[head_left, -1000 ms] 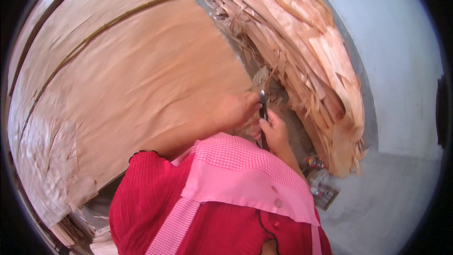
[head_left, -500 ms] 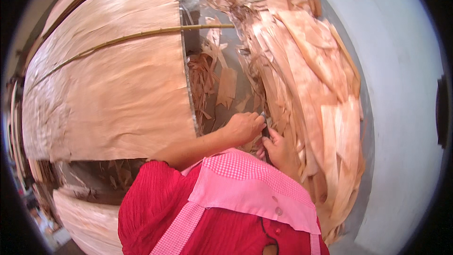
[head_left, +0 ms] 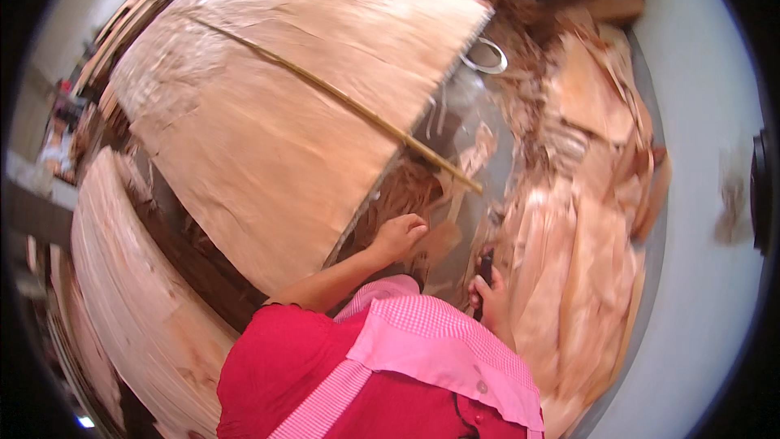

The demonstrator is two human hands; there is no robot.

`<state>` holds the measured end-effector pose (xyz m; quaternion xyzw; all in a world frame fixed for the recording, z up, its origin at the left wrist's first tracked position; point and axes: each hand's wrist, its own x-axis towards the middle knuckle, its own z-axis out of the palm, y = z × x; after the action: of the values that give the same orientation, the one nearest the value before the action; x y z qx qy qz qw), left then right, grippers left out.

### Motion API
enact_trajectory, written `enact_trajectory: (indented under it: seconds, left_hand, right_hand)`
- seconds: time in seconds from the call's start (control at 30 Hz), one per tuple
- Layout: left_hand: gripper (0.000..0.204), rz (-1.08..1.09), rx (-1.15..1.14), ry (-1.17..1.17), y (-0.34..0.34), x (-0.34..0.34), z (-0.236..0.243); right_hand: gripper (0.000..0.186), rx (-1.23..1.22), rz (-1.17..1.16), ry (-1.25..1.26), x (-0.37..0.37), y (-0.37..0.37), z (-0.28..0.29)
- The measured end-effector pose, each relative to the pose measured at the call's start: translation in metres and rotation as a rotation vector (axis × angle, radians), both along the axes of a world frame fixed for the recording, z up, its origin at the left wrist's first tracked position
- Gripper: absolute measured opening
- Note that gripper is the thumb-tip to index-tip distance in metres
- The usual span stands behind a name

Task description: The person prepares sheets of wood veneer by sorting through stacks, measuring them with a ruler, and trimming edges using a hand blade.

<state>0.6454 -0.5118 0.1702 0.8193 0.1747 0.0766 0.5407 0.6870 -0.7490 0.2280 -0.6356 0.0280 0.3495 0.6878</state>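
Note:
My right hand (head_left: 494, 299) is wrapped round a slim black tool (head_left: 486, 268), held upright beside the heap of loose veneer strips (head_left: 561, 252). The tool's tip is too blurred to make out. Apart from it, my left hand (head_left: 398, 237) hovers near the front right corner of a large veneer sheet (head_left: 284, 138), its fingers curled in and nothing showing in them. Across that sheet lies a long thin yellowish stick (head_left: 341, 97), whose near end juts past the sheet's right edge.
Torn veneer scraps (head_left: 443, 240) litter the grey floor between the sheet and the heap. A white ring (head_left: 485, 55) lies by the sheet's far right corner. More veneer stacks (head_left: 146, 276) stand at the left and the back. A pale wall (head_left: 699, 195) bounds the right side.
My hands have come apart: the left has moved left off the black tool, which stays in my right hand. My view has turned, so the sheet and stick now lie slanted.

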Motion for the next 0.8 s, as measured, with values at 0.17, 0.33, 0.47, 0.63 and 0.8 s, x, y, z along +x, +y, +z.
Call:
enact_trajectory:
  seconds: [0.17,0.33,0.47,0.63,0.8]
  left_hand:
    - [0.053,0.307,-1.194,0.16,0.002,0.126,-0.008]
    - [0.026,0.587,-1.639,-0.138,0.018,0.189,-0.023]
    - [0.014,1.026,-1.088,-0.428,0.035,0.198,0.032]
    - [0.016,1.158,-0.95,-0.377,0.072,0.226,0.033]
    - [0.015,1.172,-0.912,-0.367,0.1,0.302,0.042]
  right_hand:
    - [0.033,0.025,0.068,-0.03,0.114,0.011,0.024]
    - [0.034,0.037,0.162,-0.024,0.212,0.028,0.015]
    - [0.04,0.024,0.251,0.044,0.305,0.026,-0.017]
    - [0.034,-0.032,0.469,0.044,0.43,0.054,-0.026]
    - [0.028,-0.004,0.547,0.072,0.523,0.119,-0.027]
